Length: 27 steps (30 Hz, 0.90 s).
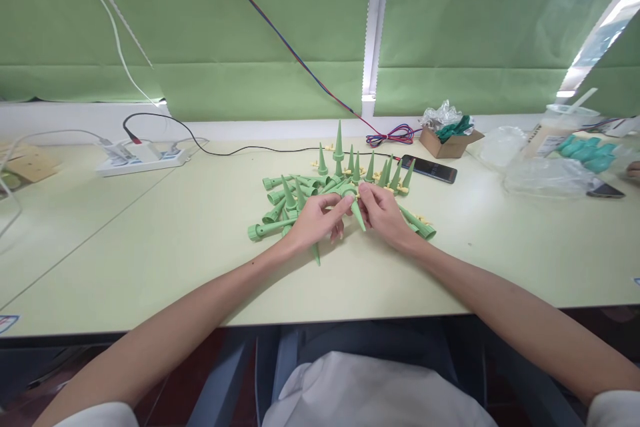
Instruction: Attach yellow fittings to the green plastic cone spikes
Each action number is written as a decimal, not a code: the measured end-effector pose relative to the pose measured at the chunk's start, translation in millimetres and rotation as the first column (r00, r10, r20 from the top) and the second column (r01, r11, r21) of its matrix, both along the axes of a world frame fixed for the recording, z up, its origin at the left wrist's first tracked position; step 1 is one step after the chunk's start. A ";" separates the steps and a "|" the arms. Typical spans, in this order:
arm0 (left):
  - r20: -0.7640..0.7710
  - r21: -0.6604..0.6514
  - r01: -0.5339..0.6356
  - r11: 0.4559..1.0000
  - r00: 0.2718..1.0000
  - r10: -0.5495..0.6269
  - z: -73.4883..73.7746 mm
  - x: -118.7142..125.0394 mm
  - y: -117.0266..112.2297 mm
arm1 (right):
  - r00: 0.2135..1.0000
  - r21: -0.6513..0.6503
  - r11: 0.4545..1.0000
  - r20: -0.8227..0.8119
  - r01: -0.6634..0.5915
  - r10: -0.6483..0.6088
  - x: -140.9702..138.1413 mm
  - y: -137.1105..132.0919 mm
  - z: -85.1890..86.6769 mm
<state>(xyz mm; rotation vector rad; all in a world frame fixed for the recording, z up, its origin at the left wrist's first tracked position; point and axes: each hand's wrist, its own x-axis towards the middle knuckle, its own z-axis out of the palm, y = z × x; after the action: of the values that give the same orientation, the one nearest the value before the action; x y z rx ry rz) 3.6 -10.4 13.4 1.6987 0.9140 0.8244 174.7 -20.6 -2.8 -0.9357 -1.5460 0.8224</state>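
Observation:
My left hand (323, 217) pinches a green plastic watering spike (357, 213) by its collar, its point slanting down toward me. Close against it, my right hand (383, 212) has its fingertips closed at the collar, where a bit of yellow shows; this looks like a small yellow valve, mostly hidden by the fingers. Around and behind both hands lies a pile of similar green pieces. Several spikes stand point up, such as a tall one (339, 140), some with yellow valves at the base. Hollow green tubes (270, 229) lie on their sides to the left.
Behind the pile on the right lies a phone (429, 169), beside a small cardboard box (445, 143) holding crumpled plastic and green material. A drink cup (550, 130) and plastic bags stand farther right. On the left, a power strip (145, 161) feeds a black cable across the table (150, 260).

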 end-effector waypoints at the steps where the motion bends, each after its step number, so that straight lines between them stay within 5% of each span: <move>1: 0.000 -0.002 0.001 1.000 1.000 -0.001 0.0 -0.1 -0.1 | 1.000 -0.002 1.000 0.001 -0.005 0.005 0.1 0.0 0.0; 17: -0.026 0.194 -0.121 0.973 0.991 0.129 -3.9 1.6 -2.7 | 0.992 -0.085 0.992 -0.097 -0.090 0.081 1.9 2.5 -4.4; 27: -0.008 0.596 -0.149 0.789 0.981 0.192 -15.1 -2.0 2.4 | 0.994 -0.120 0.988 -0.057 -0.102 0.096 0.7 -0.9 2.2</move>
<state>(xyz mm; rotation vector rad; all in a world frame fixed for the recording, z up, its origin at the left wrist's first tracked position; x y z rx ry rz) 1.6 -8.0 -1.6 2.2165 0.9205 1.2832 175.4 -21.6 -0.5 -0.9249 -1.5212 1.0138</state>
